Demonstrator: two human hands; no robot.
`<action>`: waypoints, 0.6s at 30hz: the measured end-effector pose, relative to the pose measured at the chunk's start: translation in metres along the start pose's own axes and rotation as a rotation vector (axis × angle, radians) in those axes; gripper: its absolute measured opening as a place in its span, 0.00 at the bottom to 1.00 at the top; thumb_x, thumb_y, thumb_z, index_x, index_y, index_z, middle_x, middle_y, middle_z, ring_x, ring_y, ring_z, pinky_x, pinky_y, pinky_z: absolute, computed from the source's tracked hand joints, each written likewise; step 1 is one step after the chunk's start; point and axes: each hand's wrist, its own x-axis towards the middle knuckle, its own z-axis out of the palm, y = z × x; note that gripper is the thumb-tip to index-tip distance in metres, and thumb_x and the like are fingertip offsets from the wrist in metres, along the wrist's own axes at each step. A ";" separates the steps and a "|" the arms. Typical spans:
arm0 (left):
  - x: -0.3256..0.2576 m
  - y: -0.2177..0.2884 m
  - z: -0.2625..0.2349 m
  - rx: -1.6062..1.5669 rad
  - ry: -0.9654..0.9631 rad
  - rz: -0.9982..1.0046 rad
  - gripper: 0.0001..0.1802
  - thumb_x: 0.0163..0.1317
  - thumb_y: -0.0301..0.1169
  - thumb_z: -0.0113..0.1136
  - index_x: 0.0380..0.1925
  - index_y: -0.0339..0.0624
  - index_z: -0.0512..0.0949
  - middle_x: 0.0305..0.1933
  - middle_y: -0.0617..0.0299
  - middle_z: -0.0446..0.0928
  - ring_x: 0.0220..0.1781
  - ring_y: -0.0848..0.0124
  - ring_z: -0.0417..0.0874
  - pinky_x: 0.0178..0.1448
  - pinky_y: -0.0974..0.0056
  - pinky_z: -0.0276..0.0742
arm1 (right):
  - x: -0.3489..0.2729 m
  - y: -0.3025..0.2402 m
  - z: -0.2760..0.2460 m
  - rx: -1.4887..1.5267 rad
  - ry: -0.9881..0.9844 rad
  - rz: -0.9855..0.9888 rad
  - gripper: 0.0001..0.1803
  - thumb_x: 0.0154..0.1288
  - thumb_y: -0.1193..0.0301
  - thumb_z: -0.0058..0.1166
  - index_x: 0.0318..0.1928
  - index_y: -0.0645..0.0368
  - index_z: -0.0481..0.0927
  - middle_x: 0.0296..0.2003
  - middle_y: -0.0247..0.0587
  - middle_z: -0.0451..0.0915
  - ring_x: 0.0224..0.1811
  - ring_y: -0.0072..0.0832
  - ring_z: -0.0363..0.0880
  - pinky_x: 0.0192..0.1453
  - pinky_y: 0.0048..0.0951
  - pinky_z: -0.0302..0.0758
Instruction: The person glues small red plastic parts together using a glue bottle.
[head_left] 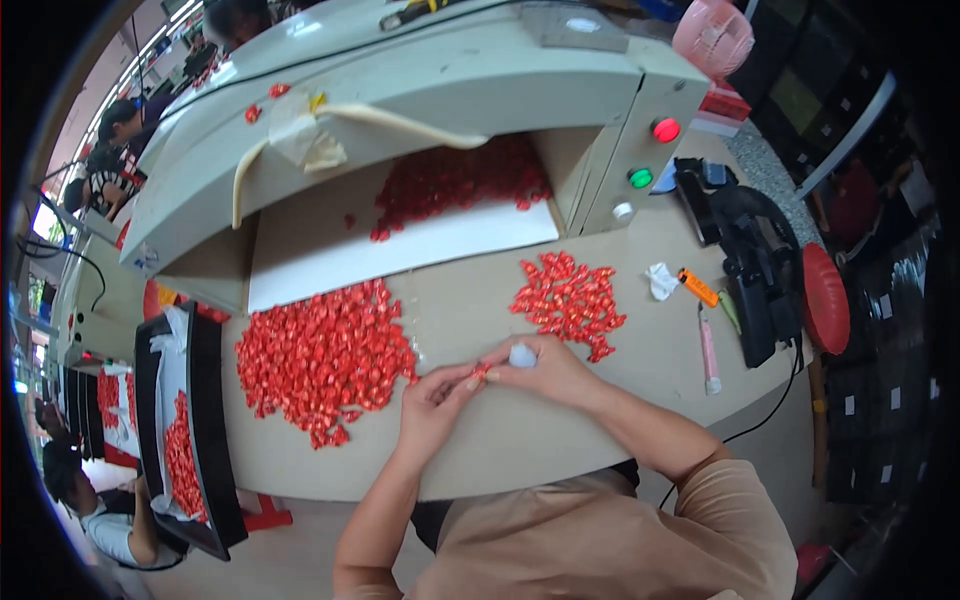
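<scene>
My left hand (432,405) is closed, its fingertips pinching a small shiny red piece (481,373) at the front of the table. Against it from the other side press the fingertips of my right hand (550,372), also closed. A small whitish, rounded object (522,355) sticks up from the right hand's grip; its kind is not clear. To the left of my hands spreads a large heap of similar red pieces (325,355). Beyond the right hand lies a smaller pile of red pieces (570,298), some with golden glints.
A grey machine housing (440,95) arches over the table's back, with more red pieces (465,190) under it on a white sheet (420,260). A black tray (215,440) stands left. Right are an orange lighter (698,287), a pink-handled tool (709,350) and a black device (755,270).
</scene>
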 end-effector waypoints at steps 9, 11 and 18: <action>0.000 -0.006 -0.005 -0.033 -0.024 0.033 0.13 0.65 0.21 0.58 0.50 0.29 0.76 0.48 0.53 0.81 0.49 0.68 0.83 0.56 0.65 0.80 | 0.004 0.000 0.003 0.011 -0.020 0.000 0.11 0.62 0.74 0.63 0.44 0.63 0.82 0.40 0.35 0.83 0.42 0.16 0.79 0.48 0.21 0.76; -0.001 -0.004 -0.004 -0.031 -0.023 0.042 0.14 0.65 0.21 0.57 0.50 0.29 0.76 0.48 0.53 0.81 0.49 0.68 0.83 0.57 0.65 0.80 | 0.003 -0.001 0.004 0.017 -0.010 -0.005 0.12 0.62 0.73 0.62 0.45 0.63 0.82 0.40 0.35 0.83 0.42 0.16 0.79 0.47 0.21 0.76; -0.001 -0.004 -0.003 -0.073 -0.041 0.068 0.15 0.65 0.20 0.58 0.52 0.32 0.75 0.48 0.58 0.80 0.50 0.74 0.81 0.55 0.70 0.77 | 0.001 -0.004 0.003 0.183 -0.018 0.034 0.15 0.63 0.73 0.61 0.49 0.63 0.81 0.39 0.34 0.83 0.41 0.17 0.79 0.48 0.21 0.76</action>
